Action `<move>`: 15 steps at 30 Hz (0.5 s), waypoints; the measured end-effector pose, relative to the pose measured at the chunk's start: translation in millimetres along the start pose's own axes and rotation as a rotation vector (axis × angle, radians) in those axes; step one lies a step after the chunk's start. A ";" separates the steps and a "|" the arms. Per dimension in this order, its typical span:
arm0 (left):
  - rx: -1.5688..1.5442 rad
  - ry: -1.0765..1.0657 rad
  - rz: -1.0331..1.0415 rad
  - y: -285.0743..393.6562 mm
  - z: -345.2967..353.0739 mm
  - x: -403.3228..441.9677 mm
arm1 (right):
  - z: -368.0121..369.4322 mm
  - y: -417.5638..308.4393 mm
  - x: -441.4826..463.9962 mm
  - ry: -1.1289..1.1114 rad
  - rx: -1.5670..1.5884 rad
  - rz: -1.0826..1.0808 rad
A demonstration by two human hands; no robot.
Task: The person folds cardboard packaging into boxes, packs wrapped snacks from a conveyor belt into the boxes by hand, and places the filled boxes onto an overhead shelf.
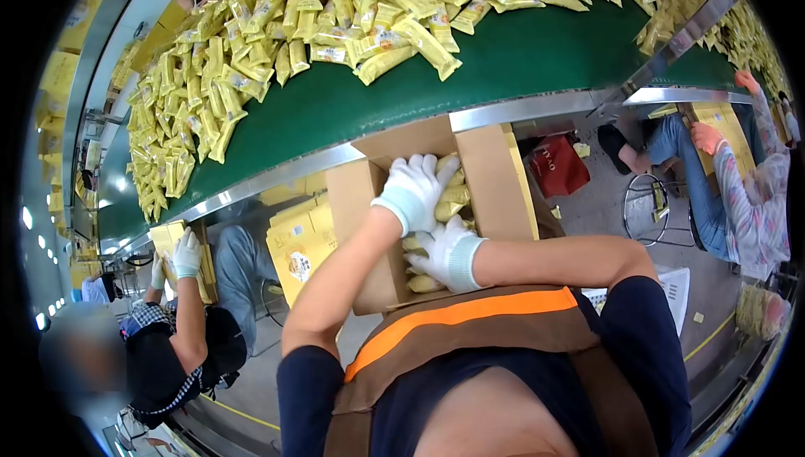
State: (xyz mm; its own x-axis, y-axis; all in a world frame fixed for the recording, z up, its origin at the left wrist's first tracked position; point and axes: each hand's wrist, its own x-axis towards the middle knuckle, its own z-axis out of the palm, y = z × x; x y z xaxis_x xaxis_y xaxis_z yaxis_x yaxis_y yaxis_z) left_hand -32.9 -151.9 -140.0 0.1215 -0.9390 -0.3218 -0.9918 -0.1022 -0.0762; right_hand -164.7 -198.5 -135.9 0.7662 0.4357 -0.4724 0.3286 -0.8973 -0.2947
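Note:
An open cardboard box (375, 243) stands in front of my body, with yellow wrapped snack packets (454, 197) inside. My left hand (412, 191), in a white glove, lies over the packets at the box's far left part, its fingers stretched out and apart. Nearer to me, my gloved right hand (449, 254) rests on packets with its fingers reaching left and its thumb raised. Both hands look open, though some fingertips are hidden among the packets. Flaps of the box are folded outward on the right.
Beyond the box runs a green conveyor belt (352, 109) with a metal edge, heaped with yellow packets (360, 12). Yellow cartons (302, 247) stand at left. Co-workers (189, 314) sit on both sides with boxes. A red bag (559, 163) and a stool (646, 210) are at right.

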 end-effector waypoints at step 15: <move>-0.131 -0.225 -0.196 12.3 28.9 -6.0 | -0.8 18.1 34.9 -0.361 0.357 -0.046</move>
State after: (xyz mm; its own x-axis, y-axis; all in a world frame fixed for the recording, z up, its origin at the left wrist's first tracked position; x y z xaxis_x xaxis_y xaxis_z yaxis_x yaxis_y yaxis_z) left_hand -44.7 -138.1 -166.2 0.3016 -0.8029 -0.5142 -0.9435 -0.3290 -0.0397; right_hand -131.6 -199.6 -157.0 0.4953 0.5273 -0.6904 0.1002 -0.8241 -0.5575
